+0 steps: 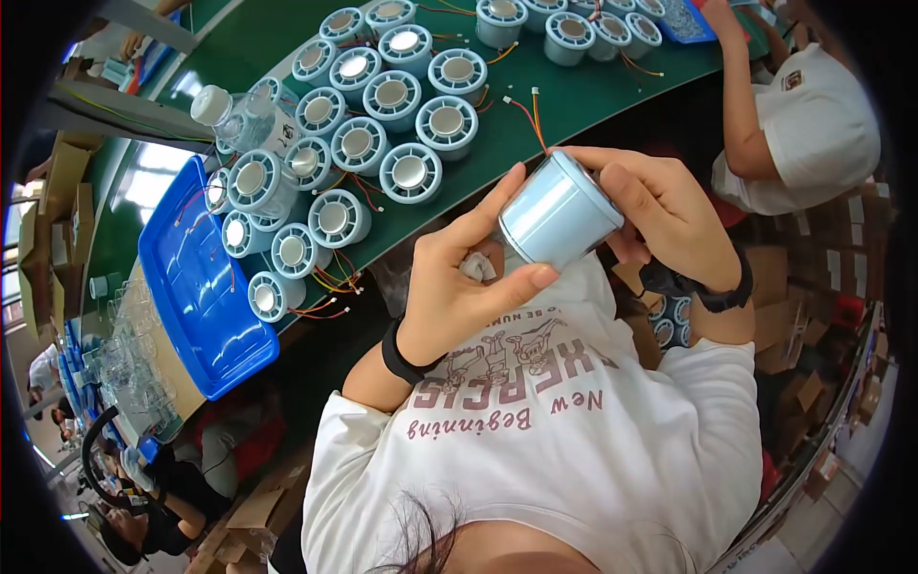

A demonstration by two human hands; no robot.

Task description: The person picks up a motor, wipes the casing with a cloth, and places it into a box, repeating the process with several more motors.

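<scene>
Both hands grasp one pale blue cylindrical housing [559, 212] above the lap: left hand [459, 287] cradling beneath, right hand [660, 206] gripping its top, steadying it clear of the bench [593, 96].

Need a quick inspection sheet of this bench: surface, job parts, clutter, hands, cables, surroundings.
Surface: green bench, crowded.
Job's things: pale blue cylinder held up between both hands; many round housings upright on the bench.
Clutter: water bottle; blue tray; clear plastic parts.
Grippers: left hand and right hand both grip the cylinder.
Cables: red and orange leads trail from the housings.
Surroundings: co-worker at far end; cardboard boxes at right.
</scene>
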